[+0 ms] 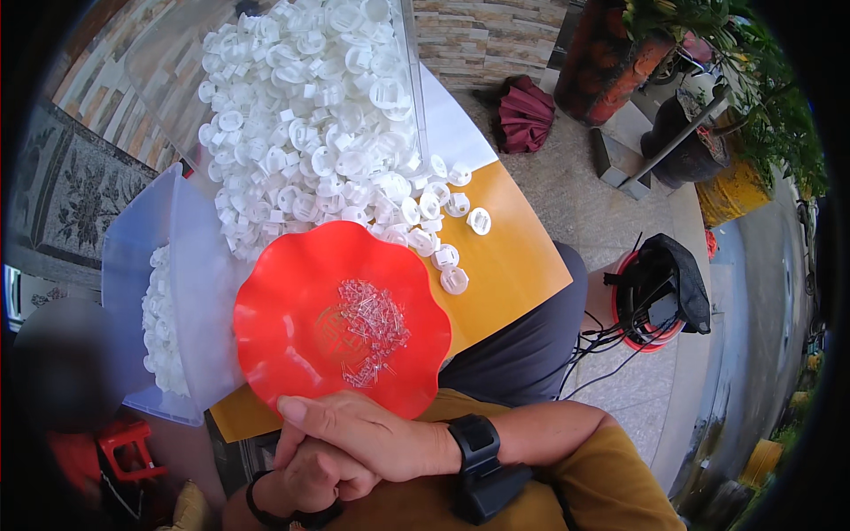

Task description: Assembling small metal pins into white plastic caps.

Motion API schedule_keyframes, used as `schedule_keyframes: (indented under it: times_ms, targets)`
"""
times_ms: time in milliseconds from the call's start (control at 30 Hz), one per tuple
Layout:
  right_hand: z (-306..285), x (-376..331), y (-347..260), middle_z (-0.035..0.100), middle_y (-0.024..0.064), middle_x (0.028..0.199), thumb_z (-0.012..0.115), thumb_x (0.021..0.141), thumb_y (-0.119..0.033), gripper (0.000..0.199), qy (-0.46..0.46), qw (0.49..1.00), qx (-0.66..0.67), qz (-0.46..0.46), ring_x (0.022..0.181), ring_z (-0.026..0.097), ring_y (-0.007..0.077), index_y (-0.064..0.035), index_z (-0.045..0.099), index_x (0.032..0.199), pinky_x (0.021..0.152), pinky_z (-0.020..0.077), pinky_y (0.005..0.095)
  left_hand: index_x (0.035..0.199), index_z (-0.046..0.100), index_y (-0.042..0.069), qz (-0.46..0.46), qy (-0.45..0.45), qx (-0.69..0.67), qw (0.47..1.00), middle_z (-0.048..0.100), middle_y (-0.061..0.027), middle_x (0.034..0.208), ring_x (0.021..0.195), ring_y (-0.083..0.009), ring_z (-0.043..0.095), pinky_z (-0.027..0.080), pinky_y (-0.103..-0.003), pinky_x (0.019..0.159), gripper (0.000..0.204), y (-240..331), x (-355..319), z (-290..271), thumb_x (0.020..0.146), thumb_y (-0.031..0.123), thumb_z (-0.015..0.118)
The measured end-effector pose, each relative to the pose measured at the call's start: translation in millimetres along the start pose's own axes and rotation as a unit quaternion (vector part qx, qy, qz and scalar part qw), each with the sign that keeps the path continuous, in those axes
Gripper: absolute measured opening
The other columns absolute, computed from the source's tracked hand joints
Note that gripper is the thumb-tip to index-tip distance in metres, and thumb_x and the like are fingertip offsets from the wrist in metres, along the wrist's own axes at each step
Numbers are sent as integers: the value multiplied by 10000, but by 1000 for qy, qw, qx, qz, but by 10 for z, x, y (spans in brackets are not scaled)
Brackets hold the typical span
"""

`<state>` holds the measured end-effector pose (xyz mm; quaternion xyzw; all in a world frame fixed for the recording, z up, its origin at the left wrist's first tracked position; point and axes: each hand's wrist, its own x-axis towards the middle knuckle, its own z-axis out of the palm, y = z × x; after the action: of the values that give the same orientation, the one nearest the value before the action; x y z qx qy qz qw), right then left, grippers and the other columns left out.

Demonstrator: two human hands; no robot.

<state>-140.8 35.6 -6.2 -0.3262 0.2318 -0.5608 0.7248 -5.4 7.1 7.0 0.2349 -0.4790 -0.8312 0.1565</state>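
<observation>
Both of my hands rest together at the near edge of a red scalloped plate. My right hand lies across the top of my left hand, its fingers wrapped round it. The left hand's fingers are curled in, and no object shows in them. On the plate lies a heap of small clear plastic pins. Just beyond it, a large pile of round white plastic parts spills from a clear bin onto a yellow-and-white board; several parts lie loose on its right.
A translucent bin with more white parts stands at the left. On the right, a red bucket holds a black bag and cables. Potted plants and a maroon folded cloth-like thing are farther off. A red stool is at lower left.
</observation>
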Motion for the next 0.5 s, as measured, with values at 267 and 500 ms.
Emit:
schedule_keyframes:
  times_ms: [267, 500]
  targets:
    - [-52, -39, -21, 566, 159, 610, 280, 975, -403, 619, 16, 997, -75, -31, 635, 589, 271, 43, 586, 674, 648, 465, 322, 624, 474, 65, -8, -88, 187, 978, 518, -56, 633, 607, -182, 519, 382, -304, 558, 541, -289, -142, -303, 899, 524, 396]
    - [-399, -290, -348, 634, 130, 903, 413, 965, -181, 305, 59, 980, -173, -81, 883, 604, 203, 47, 608, 913, 791, 460, 306, 696, 512, 61, -19, -101, 329, 939, 490, -58, 614, 562, -210, 492, 376, -317, 514, 380, 312, 269, 59, 931, 353, 454]
